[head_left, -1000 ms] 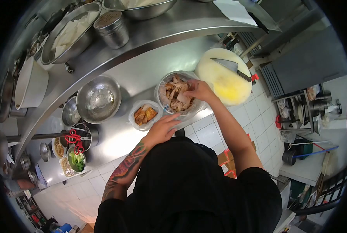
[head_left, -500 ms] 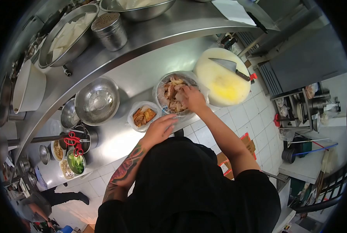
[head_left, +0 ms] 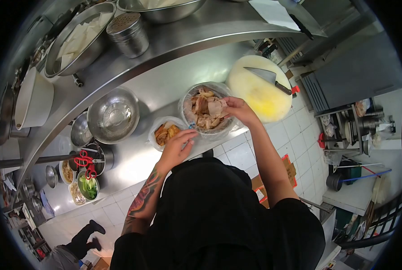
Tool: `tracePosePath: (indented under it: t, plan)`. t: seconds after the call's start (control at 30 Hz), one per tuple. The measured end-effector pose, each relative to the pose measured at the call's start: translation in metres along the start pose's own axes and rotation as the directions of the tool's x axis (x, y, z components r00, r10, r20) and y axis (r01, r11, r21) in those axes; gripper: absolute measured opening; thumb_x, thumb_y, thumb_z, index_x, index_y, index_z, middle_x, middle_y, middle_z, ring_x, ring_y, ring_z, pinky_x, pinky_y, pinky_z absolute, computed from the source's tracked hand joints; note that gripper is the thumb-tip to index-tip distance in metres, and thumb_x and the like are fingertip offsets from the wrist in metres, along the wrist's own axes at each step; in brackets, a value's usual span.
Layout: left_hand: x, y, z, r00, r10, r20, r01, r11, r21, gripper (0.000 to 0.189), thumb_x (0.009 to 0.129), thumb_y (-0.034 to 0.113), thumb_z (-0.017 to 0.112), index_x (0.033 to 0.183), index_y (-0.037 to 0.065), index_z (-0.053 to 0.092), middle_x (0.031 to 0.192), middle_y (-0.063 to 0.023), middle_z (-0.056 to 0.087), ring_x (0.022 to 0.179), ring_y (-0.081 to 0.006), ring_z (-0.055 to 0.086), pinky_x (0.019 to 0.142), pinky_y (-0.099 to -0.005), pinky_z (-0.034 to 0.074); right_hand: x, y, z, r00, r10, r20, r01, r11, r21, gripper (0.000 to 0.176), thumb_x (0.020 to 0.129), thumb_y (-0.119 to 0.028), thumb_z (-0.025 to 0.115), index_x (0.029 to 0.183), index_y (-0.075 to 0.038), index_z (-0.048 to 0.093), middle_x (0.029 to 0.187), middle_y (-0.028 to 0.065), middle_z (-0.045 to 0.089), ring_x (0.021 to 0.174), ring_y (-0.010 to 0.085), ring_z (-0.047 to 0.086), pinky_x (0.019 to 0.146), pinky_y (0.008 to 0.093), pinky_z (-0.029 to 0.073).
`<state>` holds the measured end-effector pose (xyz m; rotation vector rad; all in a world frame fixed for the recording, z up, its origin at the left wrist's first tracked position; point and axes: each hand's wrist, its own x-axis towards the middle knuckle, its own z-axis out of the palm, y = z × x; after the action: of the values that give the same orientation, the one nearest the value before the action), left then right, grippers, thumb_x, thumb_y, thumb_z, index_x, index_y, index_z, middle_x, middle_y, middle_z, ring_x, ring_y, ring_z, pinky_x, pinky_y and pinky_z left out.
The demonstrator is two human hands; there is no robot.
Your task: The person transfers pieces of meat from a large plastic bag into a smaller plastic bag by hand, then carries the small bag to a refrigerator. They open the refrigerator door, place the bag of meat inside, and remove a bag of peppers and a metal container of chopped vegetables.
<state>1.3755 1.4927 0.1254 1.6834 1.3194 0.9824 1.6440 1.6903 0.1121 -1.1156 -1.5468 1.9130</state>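
Note:
My right hand (head_left: 239, 110) pinches a pale piece of cooked meat (head_left: 216, 108) at the right side of a plastic-lined bowl (head_left: 185, 96). Brown chunks of meat (head_left: 201, 106) fill that bowl. My left hand (head_left: 177, 147) hovers near the small plastic-lined bowl (head_left: 152, 137), fingers stretched out and holding nothing. Golden-brown pieces of food (head_left: 166, 133) lie in the small bowl. To the right, a cleaver (head_left: 261, 74) rests on a round cutting board (head_left: 248, 101) with a yellow stain.
An empty-looking metal basin (head_left: 113, 114) stands to the left. Red-handled scissors (head_left: 86, 163) lie by a tub of green vegetables (head_left: 88, 186). A steel shelf (head_left: 174, 38) overhangs the counter's back, carrying a shaker (head_left: 128, 36). Another person (head_left: 68, 254) is at lower left.
My right hand has risen slightly toward the bowl's right side, now with a meat piece in its fingers. My left hand has shifted a little left. The other person has moved.

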Motion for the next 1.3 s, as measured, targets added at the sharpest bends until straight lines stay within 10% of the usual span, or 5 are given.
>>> tracePosePath:
  t: [0.37, 0.6, 0.7, 0.77, 1.3]
  plan:
    - [-0.071, -0.056, -0.037, 0.699, -0.13, -0.703, 0.414, 0.876, 0.249, 0.048, 0.093, 0.009, 0.069, 0.14, 0.007, 0.059, 0.122, -0.0147, 0.063, 0.105, -0.029, 0.065, 0.087, -0.0349, 0.055, 0.008, 0.006, 0.099, 0.974, 0.058, 0.217, -0.087, 0.988, 0.125, 0.033, 0.095, -0.013, 0.07, 0.126, -0.004, 0.063, 0.113, 0.0072, 0.07, 0.097, 0.0168, 0.071, 0.074, 0.0309, 0.062]
    - [-0.078, -0.116, -0.03, 0.752, -0.451, -0.48, 0.334, 0.889, -0.313, 0.055, 0.096, 0.007, 0.065, 0.148, 0.0, 0.049, 0.108, -0.006, 0.062, 0.093, -0.0132, 0.06, 0.076, -0.0285, 0.054, 0.026, 0.032, 0.174, 0.909, -0.412, 0.069, 0.367, 0.708, -0.603, 0.033, 0.095, -0.009, 0.067, 0.126, -0.001, 0.065, 0.105, 0.0099, 0.072, 0.089, 0.0185, 0.072, 0.07, 0.0303, 0.059]
    - [-0.076, -0.112, -0.029, 0.745, -0.424, -0.515, 0.288, 0.901, -0.325, 0.051, 0.096, 0.006, 0.066, 0.145, 0.0, 0.052, 0.106, -0.0042, 0.058, 0.089, -0.0118, 0.058, 0.075, -0.0277, 0.053, 0.026, 0.015, 0.136, 0.966, -0.198, -0.164, 0.155, 0.957, -0.245, 0.023, 0.088, -0.011, 0.069, 0.109, -0.007, 0.074, 0.088, 0.0136, 0.075, 0.078, 0.029, 0.072, 0.071, 0.0381, 0.058]
    - [-0.072, -0.098, -0.029, 0.733, -0.401, -0.55, 0.287, 0.915, -0.284, 0.052, 0.096, 0.005, 0.065, 0.146, 0.001, 0.052, 0.105, -0.0044, 0.059, 0.091, -0.012, 0.058, 0.076, -0.0272, 0.054, 0.024, -0.011, 0.098, 0.856, -0.415, -0.307, 0.151, 0.771, -0.619, 0.018, 0.086, -0.006, 0.066, 0.101, -0.008, 0.076, 0.081, 0.0168, 0.073, 0.078, 0.0363, 0.071, 0.074, 0.0412, 0.058]
    - [-0.049, -0.078, -0.033, 0.768, -0.362, -0.528, 0.29, 0.932, -0.218, 0.052, 0.098, 0.007, 0.065, 0.148, 0.003, 0.051, 0.115, -0.0068, 0.058, 0.094, -0.0126, 0.059, 0.078, -0.0267, 0.055, 0.066, -0.001, 0.03, 0.901, -0.282, 0.33, 0.407, 0.287, -0.867, 0.03, 0.074, -0.01, 0.078, 0.104, -0.012, 0.074, 0.116, 0.0118, 0.07, 0.117, 0.0339, 0.063, 0.098, 0.044, 0.052]
